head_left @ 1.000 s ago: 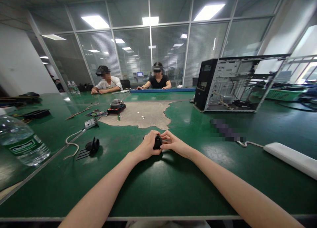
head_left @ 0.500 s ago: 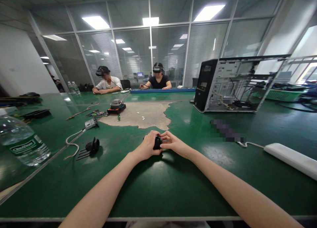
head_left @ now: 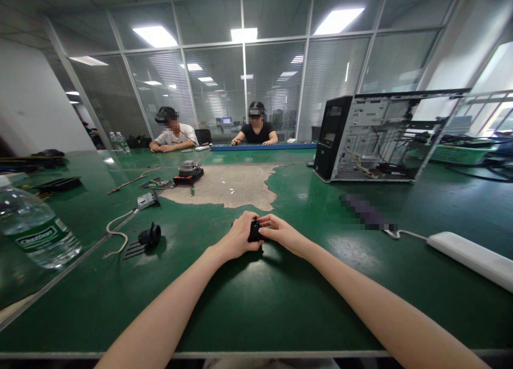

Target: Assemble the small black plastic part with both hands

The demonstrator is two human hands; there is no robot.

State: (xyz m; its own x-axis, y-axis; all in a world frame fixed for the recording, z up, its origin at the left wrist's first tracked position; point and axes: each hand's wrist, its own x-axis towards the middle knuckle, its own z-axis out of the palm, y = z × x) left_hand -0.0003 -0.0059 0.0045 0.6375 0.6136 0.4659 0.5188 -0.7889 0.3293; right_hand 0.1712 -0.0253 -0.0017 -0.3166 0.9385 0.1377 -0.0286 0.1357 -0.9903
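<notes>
Just above the green tabletop, at the middle of the view, my left hand (head_left: 240, 234) is closed around a small black part (head_left: 254, 230). Its kind I cannot make out, since my fingers cover most of it. My right hand (head_left: 279, 232) meets the part from the right, thumb and fingertips pinched at its side. Whether these fingertips hold a smaller piece is hidden. To the left on the table lies another black plastic piece (head_left: 149, 236) with a round flared end and several thin prongs.
An opened computer case (head_left: 380, 139) stands at the right, beyond a white power strip (head_left: 471, 256). A water bottle (head_left: 38, 230) is at the left. A black-and-orange part (head_left: 188, 174) sits past a grey metal connector (head_left: 147, 199) with cable. Two people sit across the table.
My right fingers have closed in slightly on the black part's right side. My left hand stays in place. Across the table, one person's hand has shifted a little.
</notes>
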